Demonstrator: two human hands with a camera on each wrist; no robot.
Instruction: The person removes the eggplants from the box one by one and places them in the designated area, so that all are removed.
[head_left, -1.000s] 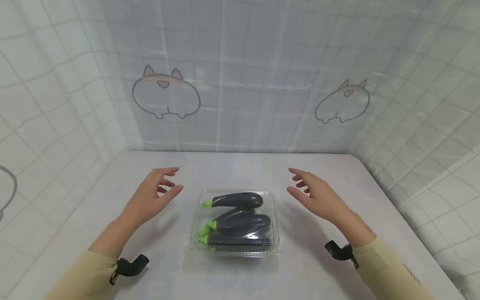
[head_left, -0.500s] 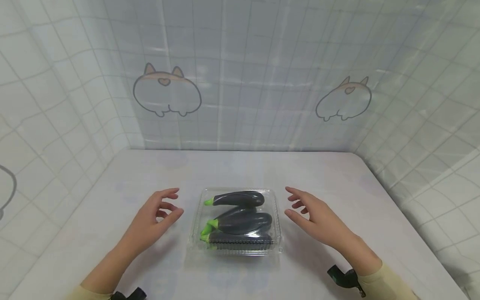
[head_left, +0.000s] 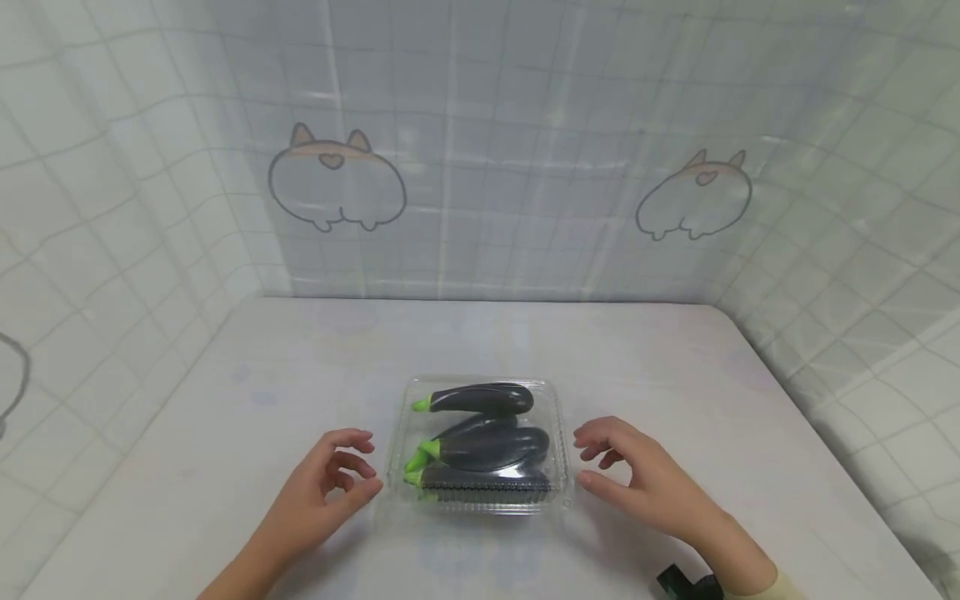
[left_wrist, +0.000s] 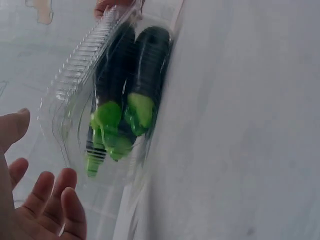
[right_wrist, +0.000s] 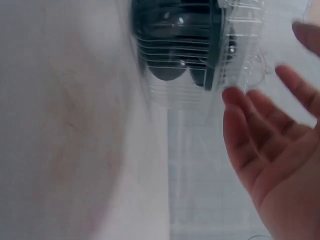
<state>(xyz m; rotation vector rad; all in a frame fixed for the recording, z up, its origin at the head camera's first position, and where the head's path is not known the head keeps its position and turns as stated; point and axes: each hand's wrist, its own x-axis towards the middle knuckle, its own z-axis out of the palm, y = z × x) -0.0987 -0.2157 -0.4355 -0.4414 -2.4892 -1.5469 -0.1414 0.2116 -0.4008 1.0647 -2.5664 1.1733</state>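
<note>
A clear plastic clamshell box (head_left: 400, 425) sits on the table with its lid down. Inside lie several dark eggplants (head_left: 491, 450) with green stems pointing left. Just left of the box is my left hand (head_left: 326, 487), fingers loosely bent, thumb towards the box's near left corner. My right hand (head_left: 637, 479) mirrors it on the other side, fingertips close to the right wall. Neither hand holds anything. In the left wrist view the eggplant stems (left_wrist: 107, 117) show through the ribbed wall. The right wrist view has fingertips right by the box rim (right_wrist: 240, 65).
The white table (head_left: 480, 333) runs back to a tiled sheet wall (head_left: 517, 208) with cartoon drawings. Similar sheeting stands at the left and right sides. A black wrist mount (head_left: 690, 583) sits below my right wrist.
Both hands have come down and back towards me, from beyond the box's far edge to beside its left and right walls. The box stays in place.
</note>
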